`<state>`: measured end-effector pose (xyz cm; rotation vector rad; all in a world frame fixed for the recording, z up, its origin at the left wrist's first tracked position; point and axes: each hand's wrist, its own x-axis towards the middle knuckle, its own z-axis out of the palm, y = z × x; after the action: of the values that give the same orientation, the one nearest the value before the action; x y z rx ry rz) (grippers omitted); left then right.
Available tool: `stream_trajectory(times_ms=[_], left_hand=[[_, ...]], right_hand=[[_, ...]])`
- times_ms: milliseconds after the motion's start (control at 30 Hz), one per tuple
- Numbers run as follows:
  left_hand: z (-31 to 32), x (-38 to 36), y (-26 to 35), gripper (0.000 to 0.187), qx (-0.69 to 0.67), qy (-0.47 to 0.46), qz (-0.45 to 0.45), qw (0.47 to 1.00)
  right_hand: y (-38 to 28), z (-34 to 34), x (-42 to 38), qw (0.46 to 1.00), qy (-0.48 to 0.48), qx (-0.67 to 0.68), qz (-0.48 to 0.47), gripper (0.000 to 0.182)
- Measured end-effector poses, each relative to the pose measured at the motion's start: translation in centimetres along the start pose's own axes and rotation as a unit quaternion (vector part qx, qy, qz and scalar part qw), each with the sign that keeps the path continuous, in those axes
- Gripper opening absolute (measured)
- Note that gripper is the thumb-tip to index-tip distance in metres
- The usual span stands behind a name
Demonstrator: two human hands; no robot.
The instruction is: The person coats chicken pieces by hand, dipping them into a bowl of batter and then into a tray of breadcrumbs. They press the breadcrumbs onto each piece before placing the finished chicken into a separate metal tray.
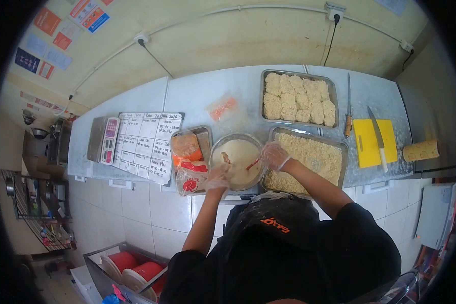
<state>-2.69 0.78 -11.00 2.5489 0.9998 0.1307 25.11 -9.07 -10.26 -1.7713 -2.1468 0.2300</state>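
A round metal bowl point(214, 148) of pale, creamy batter point(242, 152) stands on the table before me. My right hand point(275, 155), in a clear plastic glove, is closed around a slim red utensil point(253, 163) whose lower end dips into the batter at the bowl's right side. Over the bowl's left rim reaches my left hand point(219, 176), also gloved, its fingers blurred above the batter. Just beyond those fingertips a small brownish piece point(226, 158) shows in the batter. Whether the left fingers grip anything, I cannot tell.
Right of the bowl lies a tray of crumbs point(309, 157); behind it, a tray of coated pieces point(299, 99). Bags fill a tray point(203, 136) at left, beside a whiteboard point(149, 144) and scale point(104, 139). Far right: a long blade point(348, 101), a knife point(377, 134) on a yellow board point(366, 154).
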Motion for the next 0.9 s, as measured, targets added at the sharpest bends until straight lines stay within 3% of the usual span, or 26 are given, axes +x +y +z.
stream_trajectory(times_ms=[33,67,167,267,367,533,733,833,900], left_hand=[[-0.5,-0.3,1.0,0.036,-0.008,-0.015,0.047,0.999],[-0.8,-0.3,2.2,0.038,-0.024,-0.101,-0.074,0.992],[-3.4,0.0,5.5,0.039,-0.067,-0.039,-0.1,0.992],[-2.5,1.6,3.5,0.033,-0.021,-0.067,-0.042,0.997],[-2.3,2.7,1.0,0.026,-0.067,-0.103,0.056,0.991],[-2.4,2.9,0.6,0.025,0.053,-0.095,0.039,0.993],[-7.2,3.0,2.5,0.03,0.025,-0.075,0.025,0.997],[-9.8,3.6,3.1,0.032,-0.02,-0.043,-0.013,0.999],[-9.7,3.9,2.2,0.033,-0.006,-0.032,-0.048,0.998]], right_hand=[[-0.6,-0.2,-0.5,1.0,0.019,0.004,-0.004,0.017],[-1.2,-0.4,-1.0,1.0,0.029,0.005,0.003,0.016],[-3.6,-2.6,-0.9,0.998,0.057,-0.01,0.013,0.013],[-5.2,-4.1,-0.7,0.997,0.065,-0.05,-0.001,0.012],[-5.7,-5.2,-0.6,0.994,0.059,-0.086,-0.029,0.016],[-5.9,-8.2,-0.8,0.991,0.072,-0.102,-0.052,0.014],[-4.2,-5.9,-3.3,0.983,-0.167,-0.037,0.061,0.022],[-5.7,-7.7,-4.2,0.994,-0.07,0.036,0.072,0.026],[-5.1,-7.5,-6.1,0.991,0.07,0.069,0.095,0.027]])
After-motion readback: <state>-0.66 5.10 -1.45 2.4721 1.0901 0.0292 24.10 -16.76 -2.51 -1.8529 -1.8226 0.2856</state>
